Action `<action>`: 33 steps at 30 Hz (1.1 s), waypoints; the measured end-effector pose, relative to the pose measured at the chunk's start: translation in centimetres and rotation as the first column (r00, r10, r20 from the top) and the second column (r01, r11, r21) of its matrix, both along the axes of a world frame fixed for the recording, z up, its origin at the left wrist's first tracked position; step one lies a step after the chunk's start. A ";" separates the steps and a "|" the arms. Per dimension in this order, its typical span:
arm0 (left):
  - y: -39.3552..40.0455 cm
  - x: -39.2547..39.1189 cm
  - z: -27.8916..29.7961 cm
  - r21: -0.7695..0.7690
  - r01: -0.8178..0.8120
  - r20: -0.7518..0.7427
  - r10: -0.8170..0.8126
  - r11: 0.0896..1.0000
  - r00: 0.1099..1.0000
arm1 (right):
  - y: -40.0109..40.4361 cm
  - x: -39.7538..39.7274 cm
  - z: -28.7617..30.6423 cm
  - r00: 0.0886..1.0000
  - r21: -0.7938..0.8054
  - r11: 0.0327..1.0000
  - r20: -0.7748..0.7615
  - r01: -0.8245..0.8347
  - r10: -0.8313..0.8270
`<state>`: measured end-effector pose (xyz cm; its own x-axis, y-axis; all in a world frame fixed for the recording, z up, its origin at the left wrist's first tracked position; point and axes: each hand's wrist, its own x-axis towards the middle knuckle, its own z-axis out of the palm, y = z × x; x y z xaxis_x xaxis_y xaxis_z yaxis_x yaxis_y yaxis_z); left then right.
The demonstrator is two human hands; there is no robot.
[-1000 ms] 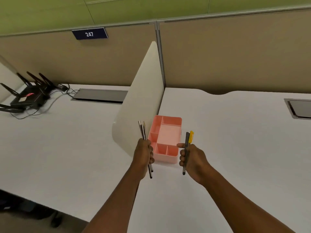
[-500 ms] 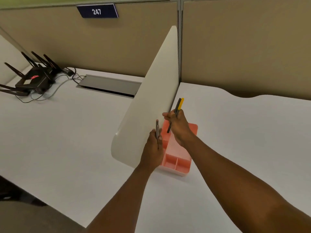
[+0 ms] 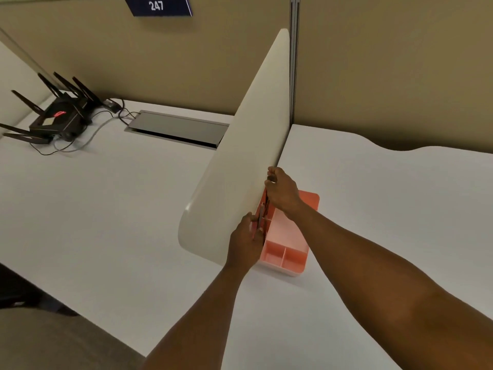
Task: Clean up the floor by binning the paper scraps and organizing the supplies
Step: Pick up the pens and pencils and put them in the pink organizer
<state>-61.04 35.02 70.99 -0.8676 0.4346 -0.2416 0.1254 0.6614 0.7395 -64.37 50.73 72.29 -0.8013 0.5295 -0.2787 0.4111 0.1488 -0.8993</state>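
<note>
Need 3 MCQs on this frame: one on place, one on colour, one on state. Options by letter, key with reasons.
1. Where does the organizer tray sit?
A. On the white desk, right of the curved divider panel
B. On the floor
C. Beside the router

2. What colour is the tray?
A. Blue
B. Pink
C. Black

3. What is the left hand doing?
A. Resting flat on the desk
B. Hanging idle with nothing in it
C. Holding a bunch of pens over the tray

Answers:
1 A: the tray stands on the desk against the divider panel, on its right side; the router is far off on the other side.
2 B: its walls and compartments are salmon pink.
3 C: its fingers are curled round the pens at the tray's left edge, while the right hand is over the tray's far end with a dark pen tip showing in its grip.
</note>
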 end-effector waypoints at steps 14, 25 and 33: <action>-2.8 2.6 1.3 -0.022 -0.044 -0.049 0.043 0.999 0.998 | 0.7 8.9 0.8 0.976 0.201 0.957 -0.100 0.208 -0.191; -6.0 8.4 3.2 -0.039 0.178 -0.276 -0.182 0.983 0.944 | -4.1 18.5 0.9 0.997 0.348 0.934 -0.023 0.077 -0.073; -9.7 10.6 4.3 -0.391 0.333 -0.382 -0.480 0.858 0.790 | -9.3 24.7 2.1 0.989 0.493 0.870 0.133 -0.007 -0.067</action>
